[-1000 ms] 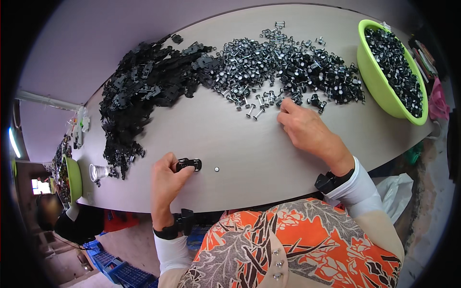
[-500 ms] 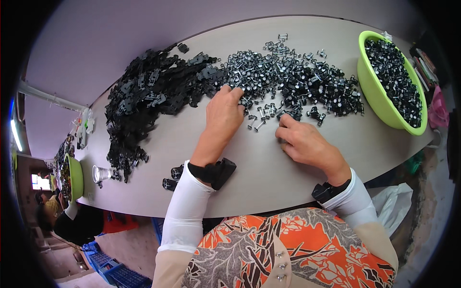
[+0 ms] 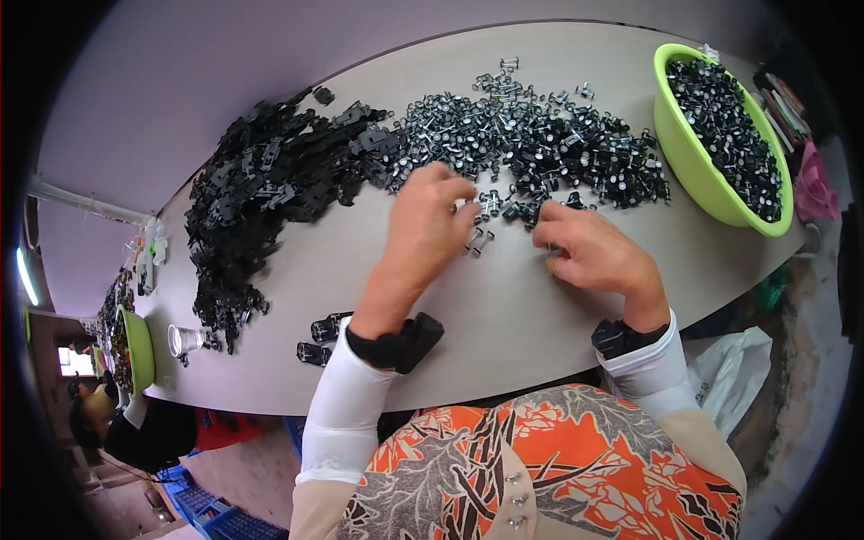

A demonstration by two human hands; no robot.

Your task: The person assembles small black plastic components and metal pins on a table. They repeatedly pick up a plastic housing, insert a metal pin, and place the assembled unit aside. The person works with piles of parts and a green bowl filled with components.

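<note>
My left hand is at the near edge of a pile of small wheel axles, its fingers curled and slightly blurred; whatever they pinch is hidden. A few loose axles with silvery rods lie just beside its fingertips. My right hand is to the right, thumb and forefinger brought together low over the table, around something too small to make out. Beyond its fingers spread axles with black wheels. To the left lies a heap of flat black plastic chassis pieces.
A green basin full of wheel axles stands at the right. Near my left forearm lie two small black wheeled pieces. A clear plastic cup rests on its side. Farther left are another green basin and a person.
My left hand has drawn back slightly from the pile, its fingers now turned to the right. My right hand has shifted slightly right. The whole view has shifted a little.
</note>
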